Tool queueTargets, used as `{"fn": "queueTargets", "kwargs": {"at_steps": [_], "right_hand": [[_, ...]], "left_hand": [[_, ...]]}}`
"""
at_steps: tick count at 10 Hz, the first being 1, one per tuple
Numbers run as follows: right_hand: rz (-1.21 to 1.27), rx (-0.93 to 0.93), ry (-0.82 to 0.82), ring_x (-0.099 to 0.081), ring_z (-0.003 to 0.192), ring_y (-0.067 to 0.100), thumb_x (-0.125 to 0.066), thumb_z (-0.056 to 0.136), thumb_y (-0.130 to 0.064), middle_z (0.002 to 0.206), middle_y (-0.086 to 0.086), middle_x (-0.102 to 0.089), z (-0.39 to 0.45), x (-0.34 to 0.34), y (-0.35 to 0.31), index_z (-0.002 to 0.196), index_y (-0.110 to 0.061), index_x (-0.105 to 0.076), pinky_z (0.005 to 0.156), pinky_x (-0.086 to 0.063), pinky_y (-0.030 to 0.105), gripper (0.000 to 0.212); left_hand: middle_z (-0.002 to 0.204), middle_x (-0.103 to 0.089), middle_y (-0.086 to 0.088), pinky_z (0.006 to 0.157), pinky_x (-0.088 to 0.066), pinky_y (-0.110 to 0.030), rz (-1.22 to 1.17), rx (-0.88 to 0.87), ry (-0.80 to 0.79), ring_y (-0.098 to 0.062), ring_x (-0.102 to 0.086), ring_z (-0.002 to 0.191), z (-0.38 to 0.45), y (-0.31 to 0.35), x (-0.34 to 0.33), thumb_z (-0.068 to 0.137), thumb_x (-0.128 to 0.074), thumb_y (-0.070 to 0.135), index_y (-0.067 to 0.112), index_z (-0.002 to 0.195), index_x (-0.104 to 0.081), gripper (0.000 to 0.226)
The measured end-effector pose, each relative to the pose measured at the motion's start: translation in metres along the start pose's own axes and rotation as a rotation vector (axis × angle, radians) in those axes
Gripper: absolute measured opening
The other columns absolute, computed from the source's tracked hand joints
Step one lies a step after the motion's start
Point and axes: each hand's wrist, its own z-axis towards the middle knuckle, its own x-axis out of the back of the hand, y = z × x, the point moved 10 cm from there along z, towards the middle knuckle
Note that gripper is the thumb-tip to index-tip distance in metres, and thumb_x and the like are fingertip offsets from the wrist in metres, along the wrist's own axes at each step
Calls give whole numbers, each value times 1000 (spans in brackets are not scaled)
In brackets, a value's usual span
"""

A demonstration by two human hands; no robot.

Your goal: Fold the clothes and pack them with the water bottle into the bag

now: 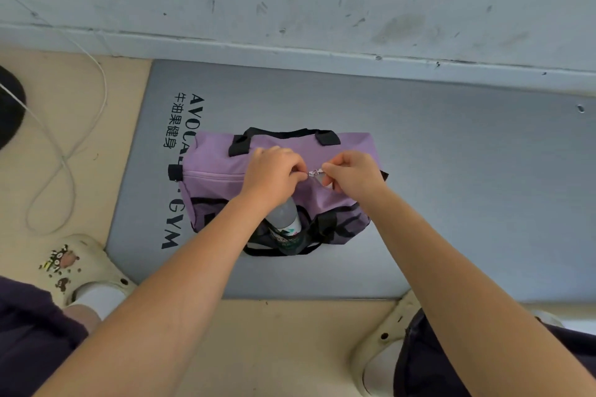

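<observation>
Closing up the purple bag [222, 167] now: right hand [353, 176] pinches the zipper pull [314, 173], left hand [274, 172] pinches the fabric beside it. Water bottle [283, 222] sits pocketed below the left wrist. Next, probably a steady pull along the track.

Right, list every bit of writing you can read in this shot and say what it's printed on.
"AVOCA": grey mat, black letters beside the purple bag, which hides the rest of the word.
"GYM": same mat, further along that line.
"牛油果健身": same mat, smaller line next to the Latin letters.
Water bottle label: print too small and blurred to read.
Shoe: cartoon charms only, no readable text.
</observation>
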Motion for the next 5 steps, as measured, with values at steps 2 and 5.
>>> {"fn": "queueTargets", "kwargs": {"at_steps": [2, 5], "right_hand": [[-122, 36, 232, -53, 56, 1, -64, 88, -19, 66, -7, -62, -8, 50, 30, 75, -17, -59, 50, -36, 14, 14], [81, -36, 234, -51, 41, 9, -63, 85, -21, 69, -1, -71, -33, 109, 34, 87, -13, -63, 42, -37, 20, 8]], "left_hand": [[85, -66, 13, 89, -34, -37, 5, 55, 16, -15, -58, 89, 0, -10, 4, 90, -66, 29, 28, 78, -71, 12], [103, -70, 9, 93, -44, -41, -15, 108, -16, -18, -62, 101, -11, 3, 24, 93, -62, 31, 26, 99, -71, 12]]}}
